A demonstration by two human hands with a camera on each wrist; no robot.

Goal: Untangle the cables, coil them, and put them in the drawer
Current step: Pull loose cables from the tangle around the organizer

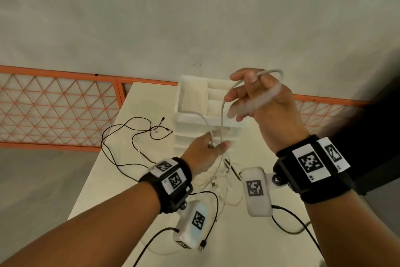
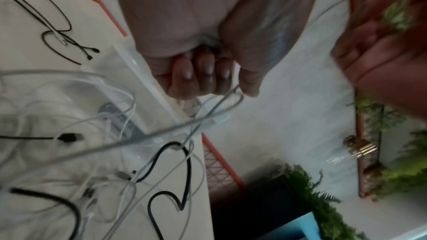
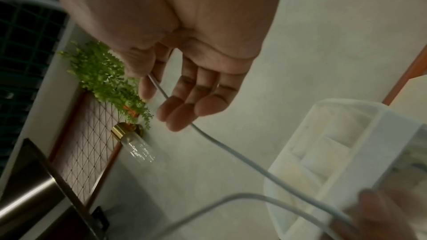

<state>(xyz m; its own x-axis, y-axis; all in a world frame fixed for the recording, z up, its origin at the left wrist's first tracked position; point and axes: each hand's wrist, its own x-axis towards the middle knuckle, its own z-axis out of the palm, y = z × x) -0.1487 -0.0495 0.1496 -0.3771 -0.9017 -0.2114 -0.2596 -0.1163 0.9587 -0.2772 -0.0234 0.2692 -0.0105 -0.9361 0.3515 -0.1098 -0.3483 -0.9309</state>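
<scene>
A pale grey cable (image 1: 222, 115) runs between my two hands above the table. My left hand (image 1: 214, 145) pinches it low down between thumb and curled fingers (image 2: 208, 76). My right hand (image 1: 249, 95) is raised higher, fingers spread and fairly straight (image 3: 191, 101). The cable (image 3: 242, 158) passes by the thumb and loops over the back of those fingers. Behind the hands stands a white drawer unit (image 1: 194, 95), its top drawer (image 3: 323, 152) open and divided into compartments. More white cables (image 1: 218, 182) lie tangled on the table below my hands.
Thin black cables (image 1: 121, 137) sprawl over the cream table (image 1: 151, 98) left of the drawer unit, with thicker black ones (image 2: 184, 171) in the tangle. An orange mesh rail (image 1: 54, 106) runs behind the table. The table's left edge drops to grey floor.
</scene>
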